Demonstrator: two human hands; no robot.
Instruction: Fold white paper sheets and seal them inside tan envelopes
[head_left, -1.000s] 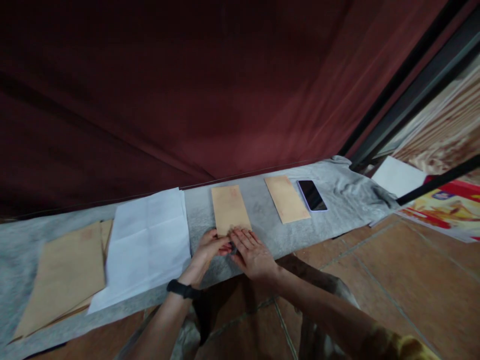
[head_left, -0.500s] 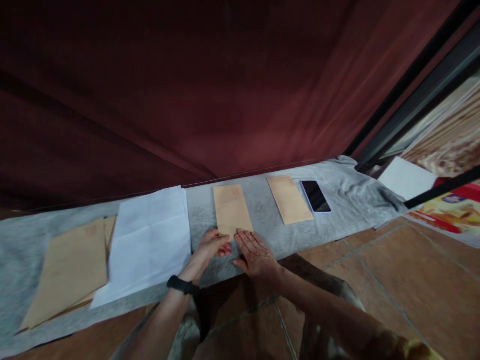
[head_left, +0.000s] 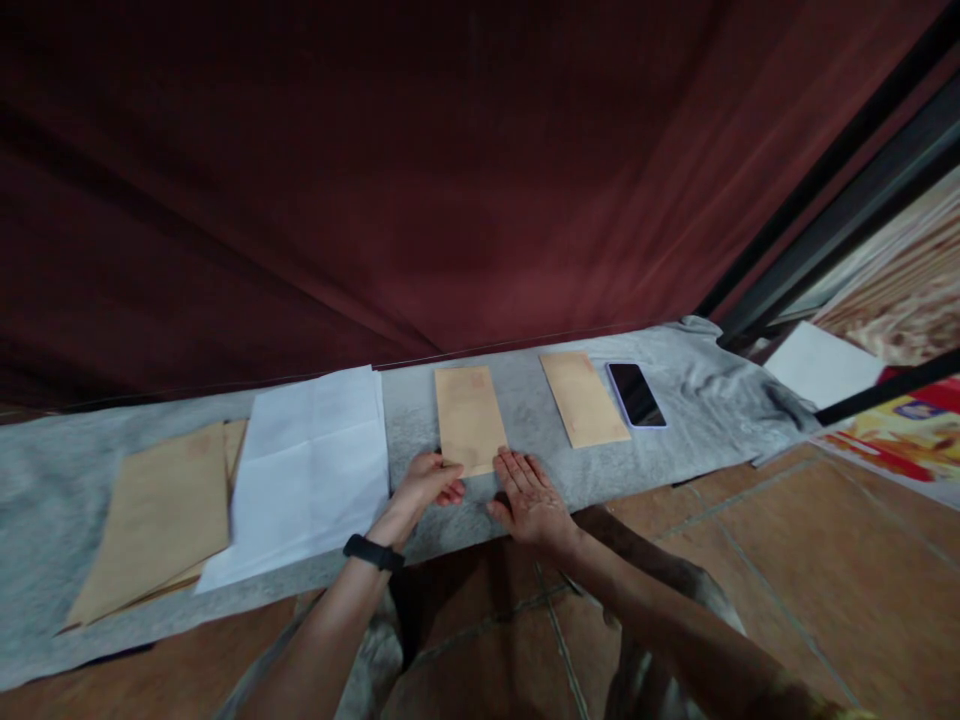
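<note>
A brown paper envelope [head_left: 471, 415] lies on the grey cloth in front of me. My left hand [head_left: 427, 484], with a black band on the wrist, pinches its near left corner between thumb and fingers. Flat beside the near right corner rests my right hand [head_left: 531, 497], fingers stretched out, their tips touching the envelope's edge. A second brown envelope [head_left: 585, 400] lies to the right, close to a phone [head_left: 636, 395] with a dark screen. On the left are white paper sheets [head_left: 307, 470] with fold creases, partly beside a pile of larger brown envelopes [head_left: 161, 510].
The grey cloth [head_left: 412, 400] covers a long narrow surface against a dark red curtain [head_left: 450, 200]. A dark frame post [head_left: 787, 270] stands at the right, near a white sheet [head_left: 823, 365] and a colourful printed poster [head_left: 907, 440]. Tiled floor [head_left: 787, 560] shows below.
My right hand has slid rightward along the envelope's near edge to its right corner. The left hand keeps its hold on the left corner. The view has shifted slightly.
</note>
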